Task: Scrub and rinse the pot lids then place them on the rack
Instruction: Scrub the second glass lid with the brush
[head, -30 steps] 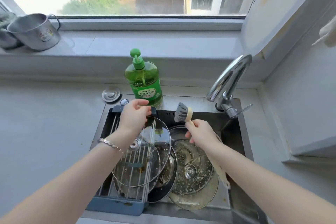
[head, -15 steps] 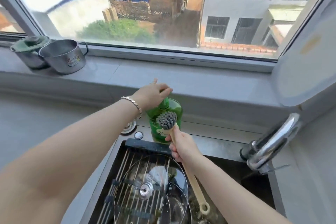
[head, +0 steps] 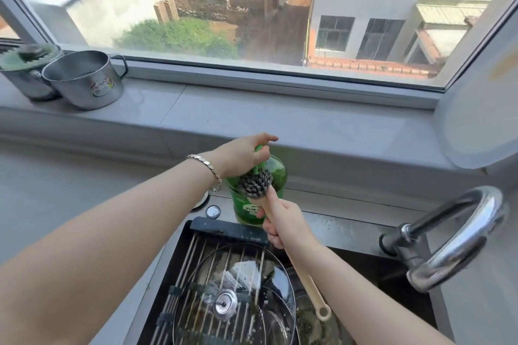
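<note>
now pressed lower, left hand [head: 243, 154] palms soap pump [head: 259, 159]; right hand [head: 283, 223] grips brush [head: 255, 184].

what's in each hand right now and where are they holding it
Right hand holds the dish brush by the upper handle, just below the bristles. Left hand rests on the soap bottle pump, not a clear grip.

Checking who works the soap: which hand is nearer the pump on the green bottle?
Left. The left hand rests on the pump of the green bottle; the right hand is lower, gripping the brush.
</note>
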{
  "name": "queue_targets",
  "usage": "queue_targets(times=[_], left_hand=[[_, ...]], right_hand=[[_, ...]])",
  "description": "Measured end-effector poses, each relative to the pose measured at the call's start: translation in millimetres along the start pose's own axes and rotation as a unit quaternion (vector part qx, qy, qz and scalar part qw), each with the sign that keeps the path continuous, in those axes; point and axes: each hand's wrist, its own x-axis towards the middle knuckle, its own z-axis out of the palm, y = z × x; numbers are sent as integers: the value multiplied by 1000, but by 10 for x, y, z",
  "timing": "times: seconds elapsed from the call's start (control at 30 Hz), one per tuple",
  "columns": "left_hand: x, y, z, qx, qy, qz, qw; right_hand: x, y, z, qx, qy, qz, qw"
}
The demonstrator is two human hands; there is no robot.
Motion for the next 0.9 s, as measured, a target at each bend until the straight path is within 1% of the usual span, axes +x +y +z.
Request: queue_targets(times=[0.1,0.23,0.33,0.43,0.47,0.53,0.6,0.67,0.73,0.8,0.83,0.87,0.9], left_hand=[[6,49,-102,28,-7,-10,1000],[-8,33,-47,6,21,9,1000],[33,-46,9,15,-1,6,1000],[66,-77,8,31,4,-15,999],[61,-80,16,36,19,-23,999],[-5,-58,64,18,78,-22,997],[-158,-39,182,-71,153,-17,986],[-422,-79,398,-194,221,-46,955],[-771,-216,693,-260,272,-114,919],[-1177,-421,1058,-278,282,-236,887],[-1372,-543,1257,-289,278,-313,861],[-1561,-685,1470,-302,269,-393,826],[-1721,-805,1664,-320,259,-472,780]], right_hand=[[-4,-17,-1,-3,-1,2,1000],[37,-24,17,-6,-1,4,1000],[21,-18,31,-4,-2,4,1000],[-58,-12,-17,-44,-6,-11,999],[-98,6,-40,-74,-9,-20,997],[-192,83,-82,-159,-19,-34,987],[-321,201,-101,-250,-32,-37,967],[-474,352,-114,-318,-41,-37,947],[-619,528,-134,-354,-46,-30,934],[-738,719,-166,-379,-50,-9,924],[-781,813,-186,-386,-51,3,921],[-819,903,-207,-389,-51,15,920],[-850,985,-225,-392,-51,27,918]])
